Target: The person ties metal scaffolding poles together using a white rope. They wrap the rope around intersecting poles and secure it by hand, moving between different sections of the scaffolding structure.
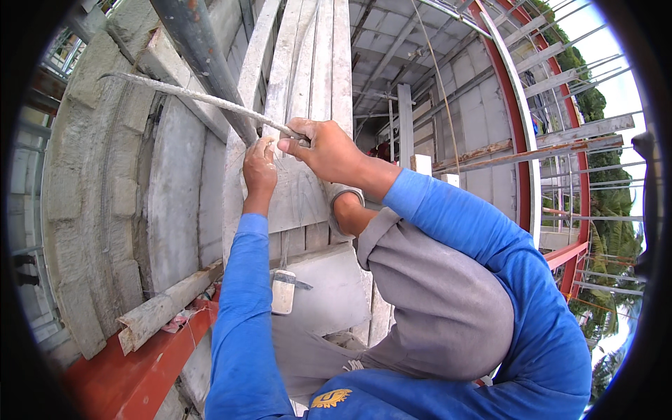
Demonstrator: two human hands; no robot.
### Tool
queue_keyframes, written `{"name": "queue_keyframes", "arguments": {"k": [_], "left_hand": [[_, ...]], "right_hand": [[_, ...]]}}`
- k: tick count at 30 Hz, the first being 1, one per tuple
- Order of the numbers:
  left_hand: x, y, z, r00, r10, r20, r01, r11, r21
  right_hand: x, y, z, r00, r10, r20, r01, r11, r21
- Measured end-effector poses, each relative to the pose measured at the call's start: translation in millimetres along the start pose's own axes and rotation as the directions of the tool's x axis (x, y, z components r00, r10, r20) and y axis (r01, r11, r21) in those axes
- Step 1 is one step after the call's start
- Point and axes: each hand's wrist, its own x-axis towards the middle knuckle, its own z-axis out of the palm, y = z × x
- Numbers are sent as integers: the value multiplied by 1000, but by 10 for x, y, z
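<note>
My right hand (325, 150) is closed around the near end of a long, pale, ribbed rod (203, 96), perhaps a steel bar. The rod slants up to the far left and ends in a slight hook. Just left of it, my left hand (260, 168) has its fingers drawn together by the foot of a grey metal pole (210, 63); what they pinch, if anything, is too small to make out. Thin strands (285, 241) hang below the hands toward a pale block-shaped object (283, 290) with a dark bar across it.
Pale planks (320, 70) run away under my hands, and my bent knee (441, 301) is at the right. A rough concrete wall (91, 203) stands at the left, above a red steel beam (150, 367). Scaffold tubes (588, 140) and a deep drop lie to the right.
</note>
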Motion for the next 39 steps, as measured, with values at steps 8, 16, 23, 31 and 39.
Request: {"name": "queue_keyframes", "arguments": {"k": [8, 16, 23, 31, 39], "left_hand": [[116, -93, -523, 755, -559, 345, 535, 219, -816], [58, 130, -88, 975, -3, -223, -20, 995, -101], [-336, 218, 408, 870, -198, 452, 104, 969, 224], [-245, 154, 420, 831, -230, 507, 130, 966, 225], [41, 64, 38, 972, -132, 194, 164, 974, -159]], "right_hand": [[-2, -103, -12, 999, 20, 38, -21, 999, 50], [17, -141, -49, 995, 75, 69, -80, 993, 82], [29, -75, 6, 1000, -9, -8, 10, 995, 97], [30, -30, 18, 1000, 10, 17, -12, 997, 72], [16, -21, -28, 999, 31, 5, -32, 998, 61]]}}
